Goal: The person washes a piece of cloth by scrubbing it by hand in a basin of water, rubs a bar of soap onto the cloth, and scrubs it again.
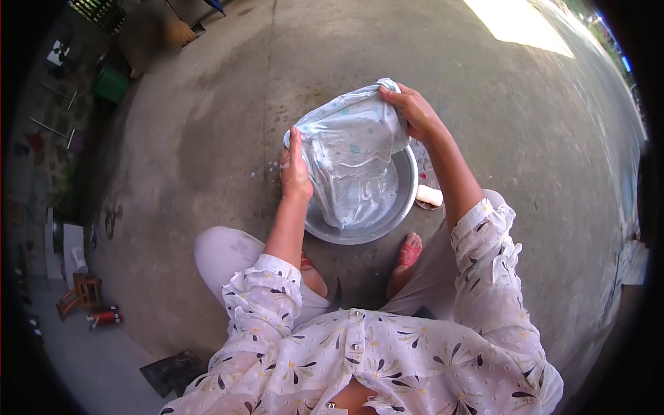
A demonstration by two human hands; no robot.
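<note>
A wet white cloth garment with a pale blue pattern (pixel 353 135) is stretched between my two hands over a grey basin (pixel 358 237). My left hand (pixel 295 168) grips its left edge, thumb pointing up. My right hand (pixel 410 109) pinches the upper right corner, higher than the left. The garment's lower part hangs into the basin and hides much of its inside; some water shows there. Just right of the basin's rim a white bar of soap (pixel 429 196) rests on something small and round on the concrete floor.
My feet in red sandals (pixel 410 254) flank the basin's near side. A green bin (pixel 110 84) and a blurred person (pixel 150 39) are at the upper left. A wooden stool (pixel 82 294), a red cylindrical object (pixel 105 315) and a dark flat piece (pixel 171 372) lie lower left.
</note>
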